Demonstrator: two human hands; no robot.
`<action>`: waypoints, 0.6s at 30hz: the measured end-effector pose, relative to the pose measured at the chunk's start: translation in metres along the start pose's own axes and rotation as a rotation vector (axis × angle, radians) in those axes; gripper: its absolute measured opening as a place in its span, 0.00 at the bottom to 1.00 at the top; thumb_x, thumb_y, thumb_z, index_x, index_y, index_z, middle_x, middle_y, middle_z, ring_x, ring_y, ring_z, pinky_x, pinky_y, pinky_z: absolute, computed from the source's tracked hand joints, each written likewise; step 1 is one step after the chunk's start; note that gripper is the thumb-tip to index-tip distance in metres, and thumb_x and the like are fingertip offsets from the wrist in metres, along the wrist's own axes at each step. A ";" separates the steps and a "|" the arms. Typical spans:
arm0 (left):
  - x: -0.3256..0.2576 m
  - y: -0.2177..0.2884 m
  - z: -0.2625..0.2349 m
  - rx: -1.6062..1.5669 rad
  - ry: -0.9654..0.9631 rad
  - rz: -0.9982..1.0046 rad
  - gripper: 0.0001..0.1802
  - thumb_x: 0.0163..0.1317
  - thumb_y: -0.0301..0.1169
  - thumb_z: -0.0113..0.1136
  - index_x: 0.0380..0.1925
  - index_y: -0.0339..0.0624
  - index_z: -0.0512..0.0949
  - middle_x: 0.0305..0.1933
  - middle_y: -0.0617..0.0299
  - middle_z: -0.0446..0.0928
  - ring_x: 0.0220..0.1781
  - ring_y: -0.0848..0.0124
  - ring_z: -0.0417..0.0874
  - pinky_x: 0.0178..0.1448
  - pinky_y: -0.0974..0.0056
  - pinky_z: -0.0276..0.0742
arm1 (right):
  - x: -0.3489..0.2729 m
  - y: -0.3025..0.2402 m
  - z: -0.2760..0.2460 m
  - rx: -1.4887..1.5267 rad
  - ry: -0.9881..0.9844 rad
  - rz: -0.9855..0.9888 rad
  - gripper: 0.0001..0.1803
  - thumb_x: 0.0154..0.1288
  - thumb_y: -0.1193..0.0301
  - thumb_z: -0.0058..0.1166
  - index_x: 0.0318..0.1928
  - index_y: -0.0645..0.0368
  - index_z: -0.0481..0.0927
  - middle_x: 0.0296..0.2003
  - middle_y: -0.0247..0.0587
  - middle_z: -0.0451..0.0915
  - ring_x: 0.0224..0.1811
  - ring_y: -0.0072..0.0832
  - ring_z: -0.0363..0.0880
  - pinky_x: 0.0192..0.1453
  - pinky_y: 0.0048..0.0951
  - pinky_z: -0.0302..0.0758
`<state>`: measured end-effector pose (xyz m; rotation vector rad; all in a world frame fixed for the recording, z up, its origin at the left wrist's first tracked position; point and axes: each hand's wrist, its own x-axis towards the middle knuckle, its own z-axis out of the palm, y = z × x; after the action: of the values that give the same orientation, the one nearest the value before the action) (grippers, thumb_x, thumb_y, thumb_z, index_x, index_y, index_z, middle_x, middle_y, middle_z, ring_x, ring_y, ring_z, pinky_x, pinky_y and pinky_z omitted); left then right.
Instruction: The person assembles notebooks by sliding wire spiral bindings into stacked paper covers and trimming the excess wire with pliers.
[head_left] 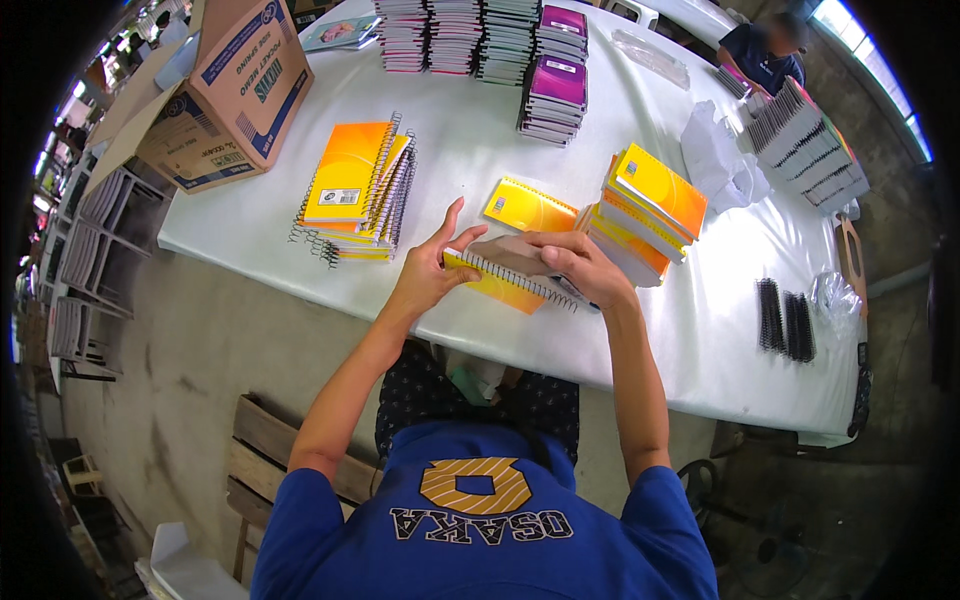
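Over the near edge of the table I hold a small yellow-orange spiral notebook (507, 292), tilted, with its grey-brown board side showing above. A dark wire coil runs along its edge, and the coil's loose end sticks out at the right. My left hand (428, 268) grips the notebook's left end, thumb on the coil edge and index finger raised. My right hand (585, 262) is closed on the board near the coil's right part; some of its fingers are hidden. Just beyond lies a flat yellow notebook (528, 206), beside a pile of yellow-orange notebooks (657, 195).
A stack of coiled yellow notebooks (347, 175) stands left, near an open cardboard box (235, 110). Purple notebooks (557, 85) are piled at the back. Black coils (785, 320) and crumpled plastic (835, 297) lie right. Another person (765, 55) sits at the far right.
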<state>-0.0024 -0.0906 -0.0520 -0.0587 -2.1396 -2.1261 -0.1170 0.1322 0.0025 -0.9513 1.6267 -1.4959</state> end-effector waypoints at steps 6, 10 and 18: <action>0.001 -0.005 0.001 -0.011 0.042 0.000 0.60 0.50 0.25 0.73 0.76 0.48 0.42 0.61 0.56 0.77 0.53 0.81 0.76 0.59 0.70 0.74 | 0.010 -0.010 0.006 -0.260 -0.002 0.057 0.27 0.66 0.50 0.56 0.57 0.55 0.81 0.47 0.42 0.84 0.49 0.28 0.79 0.55 0.29 0.74; 0.003 -0.011 -0.005 -0.003 -0.002 0.016 0.57 0.52 0.25 0.72 0.76 0.46 0.44 0.63 0.56 0.76 0.58 0.76 0.77 0.62 0.69 0.72 | 0.008 -0.010 0.014 -0.397 0.054 0.051 0.26 0.67 0.52 0.56 0.57 0.57 0.80 0.46 0.43 0.83 0.48 0.29 0.79 0.55 0.29 0.74; -0.002 0.008 -0.016 -0.043 -0.317 -0.093 0.37 0.62 0.39 0.65 0.68 0.35 0.64 0.66 0.56 0.72 0.72 0.68 0.66 0.73 0.65 0.59 | -0.169 -0.051 -0.032 -0.667 0.417 0.072 0.22 0.56 0.67 0.61 0.51 0.64 0.82 0.52 0.51 0.78 0.55 0.40 0.77 0.60 0.36 0.71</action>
<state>0.0019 -0.1068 -0.0439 -0.3272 -2.3034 -2.3523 -0.0635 0.2934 0.0595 -0.9355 2.5273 -1.1580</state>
